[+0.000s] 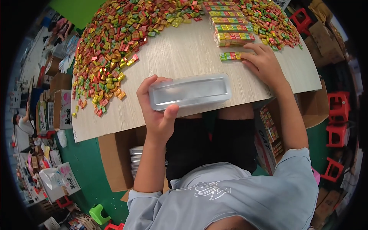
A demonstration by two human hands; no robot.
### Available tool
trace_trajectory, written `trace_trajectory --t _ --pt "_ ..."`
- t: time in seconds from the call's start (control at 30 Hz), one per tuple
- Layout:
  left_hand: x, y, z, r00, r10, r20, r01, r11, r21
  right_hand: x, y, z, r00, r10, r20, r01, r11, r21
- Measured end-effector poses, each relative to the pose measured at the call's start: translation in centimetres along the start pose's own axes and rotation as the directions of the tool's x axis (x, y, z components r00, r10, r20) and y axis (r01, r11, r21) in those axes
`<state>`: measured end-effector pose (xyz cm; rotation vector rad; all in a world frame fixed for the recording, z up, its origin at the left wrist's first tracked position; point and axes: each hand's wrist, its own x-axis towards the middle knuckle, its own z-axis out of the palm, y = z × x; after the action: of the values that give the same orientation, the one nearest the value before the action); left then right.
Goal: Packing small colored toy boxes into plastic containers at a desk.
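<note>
My left hand (159,109) grips a long clear plastic box (190,91) by its left end, thumb on the near side and fingers behind. The box is tilted above the table's near edge, and I see no candies in it. Over on the right, my right hand (262,63) has its fingertips closed around the right end of a short row of small wrapped candies (229,56) lying on the table. Just beyond that row stand several clear packs of candy rows (234,37), lined up one behind another.
A big heap of loose wrapped candies (111,50) covers the table's (180,50) left and far side, with another heap (268,23) at right. Below the edge are an open carton (115,165) at left and a box of packed candies (270,130). Red stools (337,107) stand at right.
</note>
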<state>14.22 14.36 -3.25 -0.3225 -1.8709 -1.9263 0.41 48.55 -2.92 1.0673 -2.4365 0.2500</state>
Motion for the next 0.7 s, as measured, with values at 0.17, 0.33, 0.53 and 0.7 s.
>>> trace_trajectory --t 0.17,0.33,0.53,0.7 --pt "-0.7 -0.5 -1.7 0.997 0.042 -0.060 -0.036 0.995 0.092 1.0 -0.6 0.5 0.981 0.174 0.086 -0.172 0.985 -0.027" --pt "-1.2 -0.3 -9.0 0.992 0.123 -0.034 -0.074 0.766 0.638 1.3 -1.1 -0.2 0.990 0.136 0.037 -0.137 0.991 0.012" --pt "-1.0 0.4 -14.1 0.990 0.054 -0.128 0.115 0.204 0.972 8.7 -3.3 -0.4 0.998 0.013 0.064 -0.032 0.954 0.299" --pt "-0.2 -0.8 -14.0 0.991 0.011 -0.137 0.133 0.161 0.978 17.3 -8.3 3.0 0.950 -0.309 0.050 0.269 0.888 0.373"
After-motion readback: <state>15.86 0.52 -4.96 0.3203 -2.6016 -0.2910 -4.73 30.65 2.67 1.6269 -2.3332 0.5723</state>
